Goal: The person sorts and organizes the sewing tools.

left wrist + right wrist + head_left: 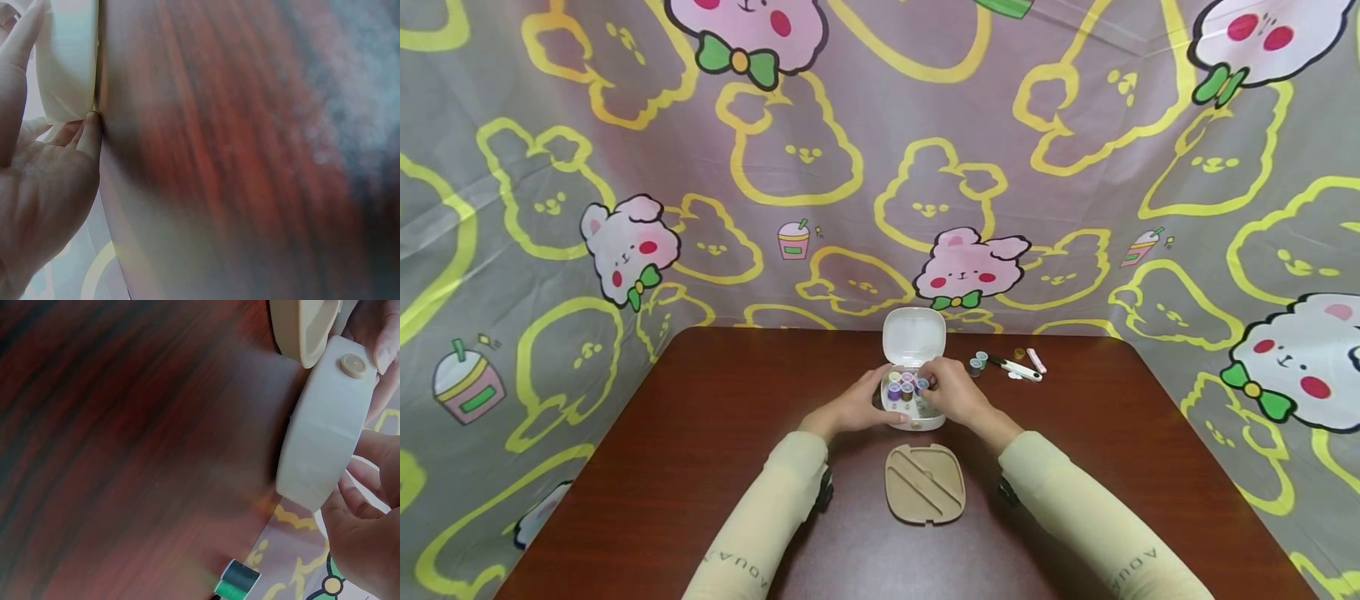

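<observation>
A white sewing box (917,424) stands on the table with its lid (914,336) raised. Several thread spools (894,391) sit upright in rows inside it. My left hand (853,407) grips the box's left side, thumb at the front; in the left wrist view its fingers touch the white wall (67,62). Over the right part of the box, my right hand (955,392) pinches a thread spool (922,386), partly covered by the fingers. In the right wrist view the box wall (322,425) with its round tan button (354,365) hides those fingertips.
A tan tray insert (925,483) with a diagonal channel lies in front of the box. Right of the box are loose thread spools (977,365), a black-and-white tool (1018,368), a white stick (1036,360) and a small yellowish piece (1019,353). A patterned curtain (820,167) surrounds the table.
</observation>
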`<control>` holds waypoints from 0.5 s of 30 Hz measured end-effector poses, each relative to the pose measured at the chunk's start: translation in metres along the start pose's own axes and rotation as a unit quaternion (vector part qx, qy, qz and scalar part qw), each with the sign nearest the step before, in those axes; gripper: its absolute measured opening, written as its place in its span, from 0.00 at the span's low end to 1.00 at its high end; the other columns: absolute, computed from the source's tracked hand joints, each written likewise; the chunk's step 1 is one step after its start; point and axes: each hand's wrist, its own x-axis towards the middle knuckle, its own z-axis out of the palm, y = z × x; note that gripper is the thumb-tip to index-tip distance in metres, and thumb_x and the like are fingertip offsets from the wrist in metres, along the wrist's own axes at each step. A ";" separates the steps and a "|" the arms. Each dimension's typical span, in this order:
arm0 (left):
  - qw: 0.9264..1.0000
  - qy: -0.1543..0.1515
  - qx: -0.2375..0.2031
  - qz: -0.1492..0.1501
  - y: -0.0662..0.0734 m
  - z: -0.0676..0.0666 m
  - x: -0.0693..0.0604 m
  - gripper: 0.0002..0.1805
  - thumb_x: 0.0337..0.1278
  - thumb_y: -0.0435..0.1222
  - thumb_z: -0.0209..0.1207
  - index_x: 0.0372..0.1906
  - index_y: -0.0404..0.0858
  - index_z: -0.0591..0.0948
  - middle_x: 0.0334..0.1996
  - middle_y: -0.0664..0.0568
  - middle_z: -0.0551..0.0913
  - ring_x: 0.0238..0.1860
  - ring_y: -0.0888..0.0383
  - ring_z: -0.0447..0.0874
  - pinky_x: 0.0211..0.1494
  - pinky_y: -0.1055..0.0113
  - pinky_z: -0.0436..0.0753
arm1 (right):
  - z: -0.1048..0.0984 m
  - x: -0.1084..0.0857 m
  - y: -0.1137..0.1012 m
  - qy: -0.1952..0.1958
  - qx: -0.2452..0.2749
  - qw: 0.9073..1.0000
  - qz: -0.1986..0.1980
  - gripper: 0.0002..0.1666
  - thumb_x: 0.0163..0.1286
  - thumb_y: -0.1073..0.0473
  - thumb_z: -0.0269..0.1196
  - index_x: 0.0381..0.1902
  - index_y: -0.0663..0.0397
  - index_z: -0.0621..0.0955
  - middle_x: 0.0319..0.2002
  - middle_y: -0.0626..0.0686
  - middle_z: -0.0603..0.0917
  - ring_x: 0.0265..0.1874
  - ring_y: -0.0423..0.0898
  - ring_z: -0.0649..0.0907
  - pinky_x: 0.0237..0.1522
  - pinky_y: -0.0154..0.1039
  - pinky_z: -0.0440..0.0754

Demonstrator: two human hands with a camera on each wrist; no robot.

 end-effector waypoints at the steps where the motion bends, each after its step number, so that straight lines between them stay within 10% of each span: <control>1: 1.000 0.000 0.000 -0.001 0.000 0.000 0.000 0.58 0.52 0.55 0.74 0.82 0.46 0.54 0.74 0.43 0.62 0.72 0.48 0.64 0.75 0.48 0.64 | 0.000 0.001 0.000 0.000 -0.004 1.000 -0.002 0.09 0.55 0.70 0.73 0.36 0.62 0.86 0.30 0.55 0.82 0.31 0.46 0.79 0.36 0.41 0.79; 15: 1.000 -0.004 -0.007 0.002 0.000 -0.001 0.001 0.57 0.52 0.54 0.75 0.82 0.48 0.55 0.73 0.44 0.62 0.71 0.49 0.64 0.76 0.50 0.63 | 0.002 0.002 0.000 -0.017 -0.035 0.999 -0.013 0.12 0.55 0.70 0.74 0.38 0.62 0.87 0.30 0.54 0.80 0.29 0.45 0.77 0.33 0.40 0.78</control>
